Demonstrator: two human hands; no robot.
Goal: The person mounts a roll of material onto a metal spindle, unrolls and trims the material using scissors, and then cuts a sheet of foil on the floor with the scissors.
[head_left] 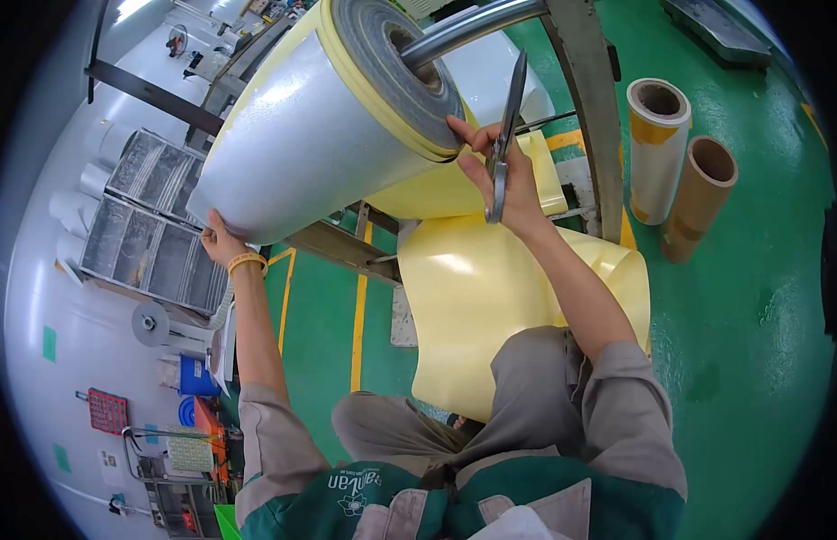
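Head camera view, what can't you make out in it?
In the head view:
- Top of the large silver-faced roll: cut off by the upper edge.
- Roll's far end face: hidden by its body.
- Part of the right hand: covered by the scissors.
- Feet: mostly hidden by trousers and the yellow sheet.
- Lettering under the shirt logo: too small.

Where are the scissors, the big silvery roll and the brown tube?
Scissors (511, 110), head view: on the blades.
Big silvery roll (315, 121), head view: on its outer surface.
Brown tube (696, 207), head view: on its side wall.
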